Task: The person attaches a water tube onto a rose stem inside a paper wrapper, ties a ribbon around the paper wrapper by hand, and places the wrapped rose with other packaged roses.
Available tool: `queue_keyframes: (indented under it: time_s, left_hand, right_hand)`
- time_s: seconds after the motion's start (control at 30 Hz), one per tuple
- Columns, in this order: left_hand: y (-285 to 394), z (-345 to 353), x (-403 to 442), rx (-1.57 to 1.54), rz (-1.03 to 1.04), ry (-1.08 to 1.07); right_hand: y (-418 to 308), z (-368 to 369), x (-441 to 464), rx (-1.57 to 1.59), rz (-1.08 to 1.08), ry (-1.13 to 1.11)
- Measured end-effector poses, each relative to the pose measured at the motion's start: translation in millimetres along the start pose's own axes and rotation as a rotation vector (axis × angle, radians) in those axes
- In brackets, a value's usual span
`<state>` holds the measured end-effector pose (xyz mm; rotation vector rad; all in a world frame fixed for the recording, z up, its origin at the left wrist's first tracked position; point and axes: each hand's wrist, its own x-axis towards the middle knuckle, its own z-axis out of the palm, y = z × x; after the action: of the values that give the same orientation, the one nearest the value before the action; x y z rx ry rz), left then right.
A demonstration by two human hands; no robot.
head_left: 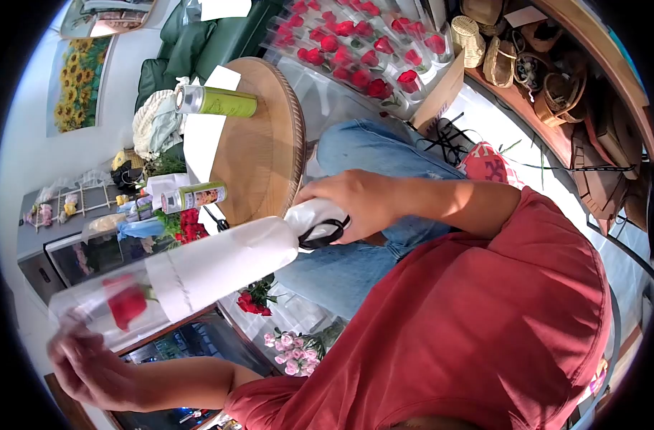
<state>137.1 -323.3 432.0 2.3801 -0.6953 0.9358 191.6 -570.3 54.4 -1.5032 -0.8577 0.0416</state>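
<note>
A single red rose wrapped in a white and clear sleeve point(223, 258) lies slantwise across the view, with its red bloom point(127, 304) showing through the clear end. My right hand point(359, 208) is closed around the gathered lower end of the wrap, beside a black ribbon point(325, 233). At the other end, my left hand point(87, 362) has its fingers bent together at the rim of the clear plastic; it is slightly blurred. Behind the sleeve is a round wooden table point(259, 154) holding a green spray can point(226, 102) and a smaller can point(194, 196).
Several wrapped red roses point(356, 50) stand massed on the floor. Wicker baskets point(499, 61) fill a wooden shelf point(546, 132) at the upper right. Pink roses point(295, 352) and loose red roses point(254, 299) sit below the sleeve. A green sofa point(198, 43) is behind the table.
</note>
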Motion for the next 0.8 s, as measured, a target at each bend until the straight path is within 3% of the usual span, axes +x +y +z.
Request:
queue_keyframes:
  time_s: [0.03,0.07,0.17,0.27,0.43,0.47,0.57,0.63,0.8]
  left_hand:
    - [1,-1,3,0.049,-0.119,0.148]
    - [-8,-17,11,0.044,-0.090,-0.039]
    - [-1,3,34,0.023,-0.139,-0.198]
    - [-11,11,50,0.124,-0.224,-0.095]
    - [-14,22,88,0.313,-0.158,-0.282]
    - [-14,30,92,0.458,-0.036,-0.254]
    - [-19,31,132,0.725,0.006,-0.389]
    - [66,99,108,0.426,-0.140,-0.147]
    - [79,130,132,0.553,-0.082,-0.068]
  right_hand:
    - [1,-3,-1,-0.001,0.001,-0.004]
    - [1,-6,-1,0.009,0.071,-0.038]
    - [10,-11,-5,-0.027,0.142,-0.066]
    - [22,-17,-11,-0.182,0.199,0.020]
    - [35,-28,-21,-0.282,0.202,0.142]
    - [45,-32,-25,-0.323,0.171,0.191]
    - [58,-58,-46,-0.456,0.157,0.272]
    - [77,-77,-69,-0.515,0.239,0.411]
    - [97,-110,-121,-0.712,0.412,0.677]
